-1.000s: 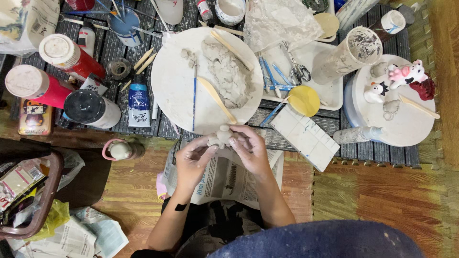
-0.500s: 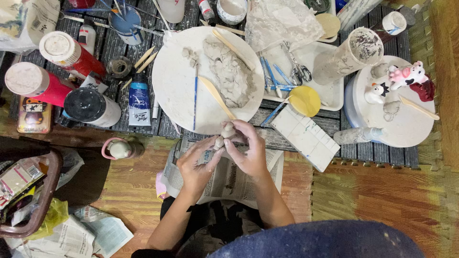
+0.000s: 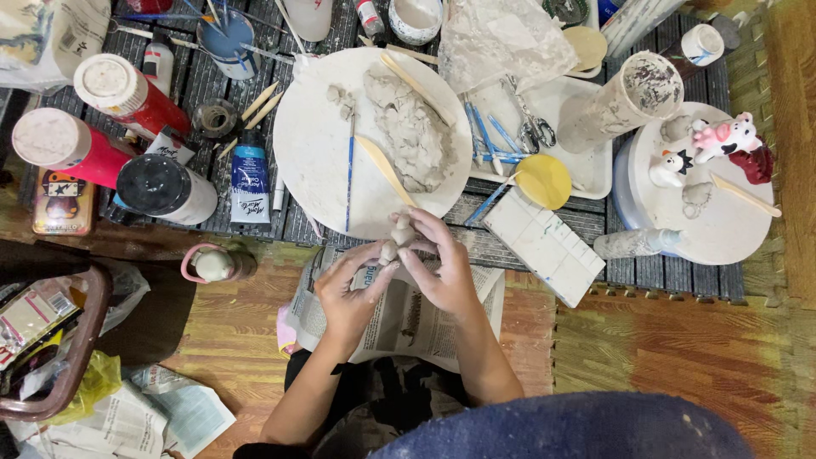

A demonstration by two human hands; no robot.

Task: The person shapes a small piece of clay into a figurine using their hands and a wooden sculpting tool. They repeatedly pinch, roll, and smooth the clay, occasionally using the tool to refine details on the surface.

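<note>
Both hands, left (image 3: 348, 293) and right (image 3: 442, 268), pinch a small, still rough clay piece (image 3: 398, 238) over the newspaper (image 3: 408, 327), a large clay lump (image 3: 412, 132) unused on the plate (image 3: 314, 144), painted figures (image 3: 718, 140) finished nearby.

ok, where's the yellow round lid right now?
In the head view, the yellow round lid lies right of centre, on the edge of the white tray, just above the white gridded block and up-right of the right hand.
</note>
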